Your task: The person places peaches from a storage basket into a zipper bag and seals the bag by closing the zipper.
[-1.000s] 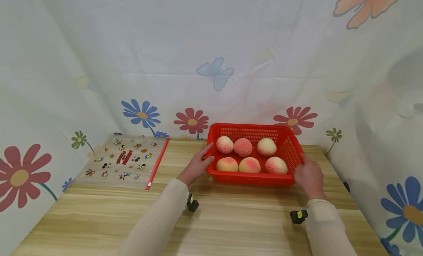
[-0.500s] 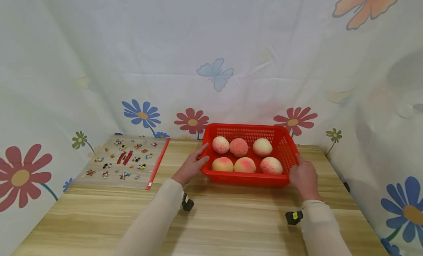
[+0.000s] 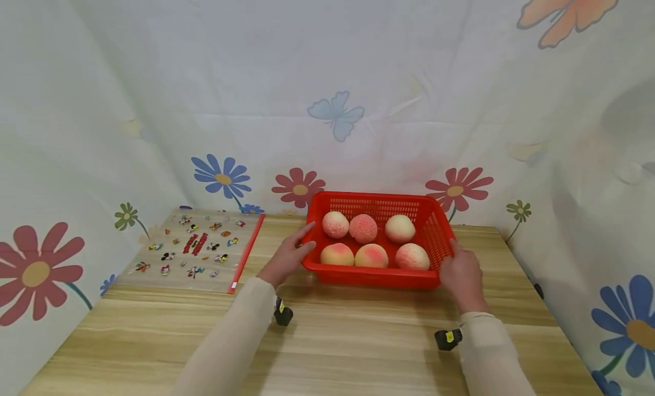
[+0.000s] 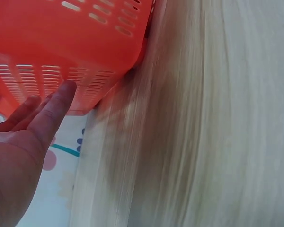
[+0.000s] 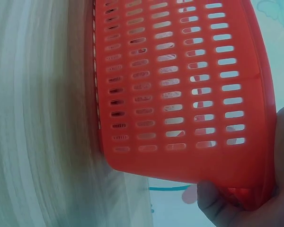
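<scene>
From the head view, a red basket [image 3: 378, 242] is sitting on the wooden bench [image 3: 327, 333], right of middle and near the flowered curtain, with six peaches [image 3: 370, 255] lying in two rows inside it. The left hand [image 3: 286, 258] is pressing straight fingers against the basket's left wall, released rather than clenched, and the right hand [image 3: 462, 275] is gripping the right rim. A sticker sheet [image 3: 197, 249] is lying well apart on the left. Sliding the load well calls for even pressure from both sides, so the basket is travelling square and flat and the peaches are not rolling.

From the left wrist view, the thumb and straight fingers [image 4: 54, 106] are touching the slotted wall of the basket [image 4: 61, 42], whose base is resting on the bench [image 4: 203, 123]. Pushing low on the wall should keep the near edge from lifting.

From the right wrist view, the right hand [image 5: 246, 198] is curling fingers around the basket [image 5: 180, 94] rim. That grip is best kept firm but light, guiding rather than dragging, because the thin plastic wall may flex.
</scene>
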Available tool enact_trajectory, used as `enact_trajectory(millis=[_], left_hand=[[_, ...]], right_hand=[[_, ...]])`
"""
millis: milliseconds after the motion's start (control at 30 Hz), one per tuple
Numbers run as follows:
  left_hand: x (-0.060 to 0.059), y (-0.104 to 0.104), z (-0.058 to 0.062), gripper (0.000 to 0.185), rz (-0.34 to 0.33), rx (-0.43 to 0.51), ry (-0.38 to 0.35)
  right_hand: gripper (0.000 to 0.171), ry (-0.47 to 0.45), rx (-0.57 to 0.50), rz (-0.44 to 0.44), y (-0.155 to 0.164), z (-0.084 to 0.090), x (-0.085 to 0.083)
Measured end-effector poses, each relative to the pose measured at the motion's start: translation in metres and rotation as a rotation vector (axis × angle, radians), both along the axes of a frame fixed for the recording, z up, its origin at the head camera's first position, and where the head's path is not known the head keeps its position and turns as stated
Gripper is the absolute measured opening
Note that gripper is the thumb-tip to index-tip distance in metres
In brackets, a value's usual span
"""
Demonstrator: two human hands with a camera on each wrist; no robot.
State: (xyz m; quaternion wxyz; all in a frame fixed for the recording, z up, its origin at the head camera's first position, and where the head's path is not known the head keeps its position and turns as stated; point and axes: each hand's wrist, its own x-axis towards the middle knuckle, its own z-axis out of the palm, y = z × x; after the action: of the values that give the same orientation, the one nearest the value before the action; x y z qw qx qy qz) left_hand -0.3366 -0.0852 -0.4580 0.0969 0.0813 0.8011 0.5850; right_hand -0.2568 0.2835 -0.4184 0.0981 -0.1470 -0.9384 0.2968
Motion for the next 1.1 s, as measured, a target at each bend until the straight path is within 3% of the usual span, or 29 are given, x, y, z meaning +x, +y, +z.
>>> enact_trajectory(millis=[600,933,1100], left_hand=[[-0.006,-0.021,-0.007,0.06,0.002,0.037,-0.006],[0.001,-0.03,-0.001,0.058,0.019,0.012,-0.036],[0.001,-0.036,-0.002,0.059,0.032,-0.004,-0.031]], right_hand=[[0.054,0.032,-0.01,0.022,-0.015,-0.003,0.0],[0.055,-0.002,-0.061,0.019,-0.026,-0.002,0.002],[0.055,0.008,-0.031,0.034,-0.03,-0.001,0.001]])
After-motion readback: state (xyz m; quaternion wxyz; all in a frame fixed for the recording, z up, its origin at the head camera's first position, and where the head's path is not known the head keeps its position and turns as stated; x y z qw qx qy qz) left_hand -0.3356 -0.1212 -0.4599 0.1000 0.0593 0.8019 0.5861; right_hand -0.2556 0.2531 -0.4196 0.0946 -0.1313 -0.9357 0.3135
